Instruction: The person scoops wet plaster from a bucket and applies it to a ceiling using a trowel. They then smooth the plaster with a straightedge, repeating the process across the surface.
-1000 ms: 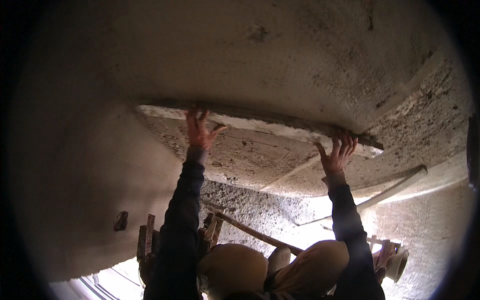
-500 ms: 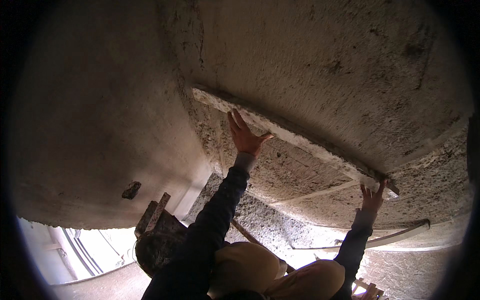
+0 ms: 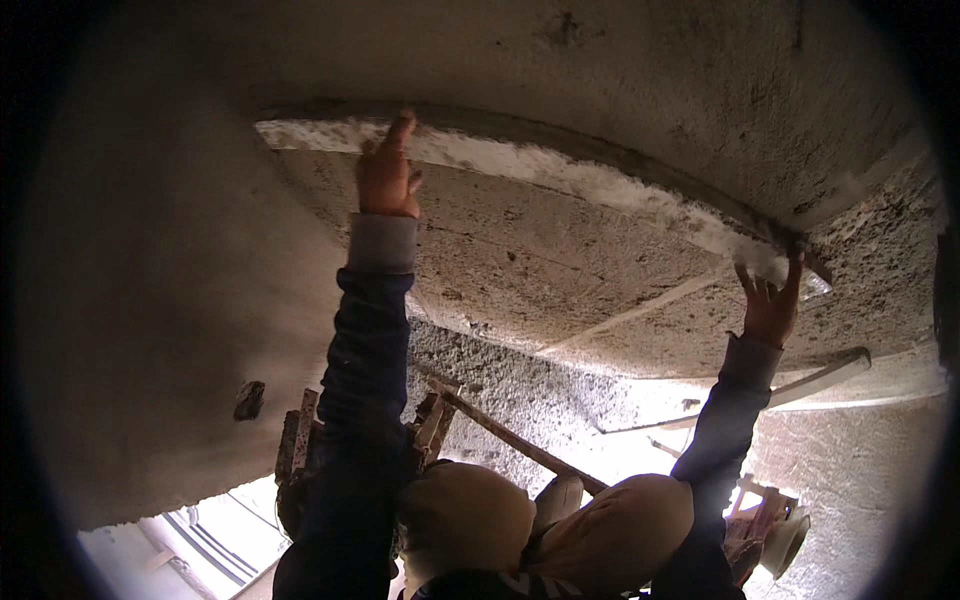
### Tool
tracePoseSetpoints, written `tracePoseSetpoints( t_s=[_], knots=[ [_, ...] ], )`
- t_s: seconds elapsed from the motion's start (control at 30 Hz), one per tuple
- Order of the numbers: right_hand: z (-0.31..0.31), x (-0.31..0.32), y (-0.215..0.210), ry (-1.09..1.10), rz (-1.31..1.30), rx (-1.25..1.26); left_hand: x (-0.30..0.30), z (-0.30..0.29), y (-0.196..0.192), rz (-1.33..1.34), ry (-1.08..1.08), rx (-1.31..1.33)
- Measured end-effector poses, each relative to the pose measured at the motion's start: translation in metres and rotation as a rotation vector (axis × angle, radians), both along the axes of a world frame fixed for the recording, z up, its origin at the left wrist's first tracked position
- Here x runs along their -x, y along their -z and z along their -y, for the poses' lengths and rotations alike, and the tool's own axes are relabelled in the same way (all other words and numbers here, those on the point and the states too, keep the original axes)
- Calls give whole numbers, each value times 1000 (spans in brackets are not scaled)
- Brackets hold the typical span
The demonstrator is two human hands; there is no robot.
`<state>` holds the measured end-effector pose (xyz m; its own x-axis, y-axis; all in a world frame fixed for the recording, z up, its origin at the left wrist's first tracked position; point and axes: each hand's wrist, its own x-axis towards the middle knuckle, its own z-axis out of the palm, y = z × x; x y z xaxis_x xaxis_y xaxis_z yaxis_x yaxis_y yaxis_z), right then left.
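both hands, left hand and right hand, press a ceiling board.

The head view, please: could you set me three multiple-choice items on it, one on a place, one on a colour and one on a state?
1. Where is the left hand?
A. at the board's pale edge
B. on the wooden slats
C. down by the knees

2. What colour are the sleeves?
A. white
B. dark blue
C. red

3. How is the right hand?
A. clenched in a fist
B. fingers spread, pressed up at the board's end
C. wrapped round a hammer

Answers: 1 A, its fingers reach the pale edge overhead. 2 B, both forearms show dark blue cloth with grey cuffs. 3 B, the fingers fan out under the board's right end.
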<state>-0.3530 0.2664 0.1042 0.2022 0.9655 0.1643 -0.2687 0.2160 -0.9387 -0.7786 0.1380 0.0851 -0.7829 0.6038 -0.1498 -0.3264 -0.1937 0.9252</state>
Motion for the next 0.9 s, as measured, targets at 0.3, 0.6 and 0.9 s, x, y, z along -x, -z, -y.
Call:
tracePoseSetpoints(
  t_s=[0.3, 0.6, 0.9],
  knots=[
    [-13, -8, 143, 198, -129, 151, -7, -13, 213, 355, 7, -19],
    [-20, -44, 163, -66, -199, 306, 2, -26, 234, -62, 237, 38],
    [-8, -30, 215, 32, -353, 360, 2, -14, 172, 174, -48, 34]
  ],
)
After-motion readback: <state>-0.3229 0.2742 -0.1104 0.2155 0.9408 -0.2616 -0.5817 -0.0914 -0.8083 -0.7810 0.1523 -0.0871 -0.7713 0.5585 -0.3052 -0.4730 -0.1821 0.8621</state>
